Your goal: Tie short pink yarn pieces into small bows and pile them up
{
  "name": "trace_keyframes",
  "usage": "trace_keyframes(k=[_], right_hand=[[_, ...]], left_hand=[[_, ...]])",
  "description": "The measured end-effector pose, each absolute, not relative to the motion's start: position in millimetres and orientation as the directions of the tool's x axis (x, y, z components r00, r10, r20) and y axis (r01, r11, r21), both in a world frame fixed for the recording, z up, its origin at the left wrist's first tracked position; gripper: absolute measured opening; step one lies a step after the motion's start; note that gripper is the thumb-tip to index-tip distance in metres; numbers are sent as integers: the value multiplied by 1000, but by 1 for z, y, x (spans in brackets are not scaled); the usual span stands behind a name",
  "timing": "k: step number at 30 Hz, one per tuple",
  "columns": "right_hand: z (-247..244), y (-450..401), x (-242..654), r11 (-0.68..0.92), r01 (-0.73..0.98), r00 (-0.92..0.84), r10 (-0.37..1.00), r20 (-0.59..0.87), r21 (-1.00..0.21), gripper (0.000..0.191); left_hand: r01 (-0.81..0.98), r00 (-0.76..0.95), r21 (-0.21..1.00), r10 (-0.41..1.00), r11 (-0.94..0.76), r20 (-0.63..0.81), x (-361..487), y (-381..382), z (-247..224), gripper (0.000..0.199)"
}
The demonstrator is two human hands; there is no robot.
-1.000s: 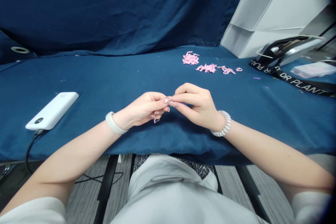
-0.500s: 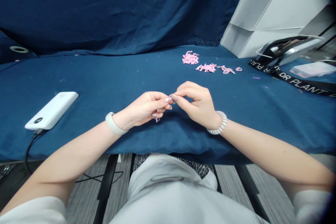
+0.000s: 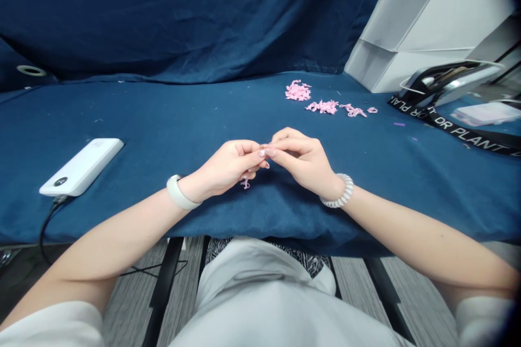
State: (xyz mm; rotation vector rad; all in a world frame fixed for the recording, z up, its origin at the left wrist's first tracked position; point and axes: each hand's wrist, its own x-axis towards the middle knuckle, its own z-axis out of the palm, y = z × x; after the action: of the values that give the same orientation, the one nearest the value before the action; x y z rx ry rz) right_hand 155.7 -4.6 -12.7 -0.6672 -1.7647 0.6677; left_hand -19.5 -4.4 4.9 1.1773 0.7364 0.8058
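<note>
Over the front part of the blue cloth, my left hand and my right hand meet fingertip to fingertip. Both are closed in a pinch, thumb against index finger. Whatever lies between the tips is too small and covered to make out. Below the curled fingers of my left hand a small pink ribbon-like loop sticks out, its upper part hidden by those fingers. Further back lie small pink looped pieces: a rounded pile, a flatter pile, a few loose ones and a single loop.
A white power bank with a black cable lies at the left. White boxes stand at the back right, beside a black printed strap and a clear plastic case. The blue cloth covers the table.
My fingertips have pressed closer together, and the right-hand fingers now cover more of the left tips. The pink loop still shows below my left hand. The view has shifted slightly.
</note>
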Motion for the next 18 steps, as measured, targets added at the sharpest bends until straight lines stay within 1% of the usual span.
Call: trace_keyframes(k=[4,6,8,9,11,13,15,18], right_hand=[[-13,-2,156,639,115,-189,766,615,-761,11],[-13,2,158,583,76,-136,810,570,-809,13],[-14,7,161,483,-38,-75,871,485,-875,15],[-13,10,163,423,-130,-52,900,432,-897,16],[-10,13,166,315,-332,-38,937,347,-889,16],[-6,15,168,226,-474,-56,957,286,-851,15],[-1,15,170,153,-537,-73,971,226,-830,13],[3,15,173,93,-558,-57,987,150,-824,10]], left_hand=[[-155,502,966,858,209,-106,-17,-5,5,32],[-166,488,964,867,209,-104,-16,-4,5,29],[-170,478,961,871,217,-112,-16,-3,5,27],[-166,476,960,871,224,-120,-16,-2,5,27],[-153,470,960,872,234,-138,-17,-1,4,26],[-134,465,966,875,223,-137,-18,1,4,26],[-91,462,978,878,188,-126,-19,2,3,25],[23,461,992,879,125,-121,-21,3,2,22]])
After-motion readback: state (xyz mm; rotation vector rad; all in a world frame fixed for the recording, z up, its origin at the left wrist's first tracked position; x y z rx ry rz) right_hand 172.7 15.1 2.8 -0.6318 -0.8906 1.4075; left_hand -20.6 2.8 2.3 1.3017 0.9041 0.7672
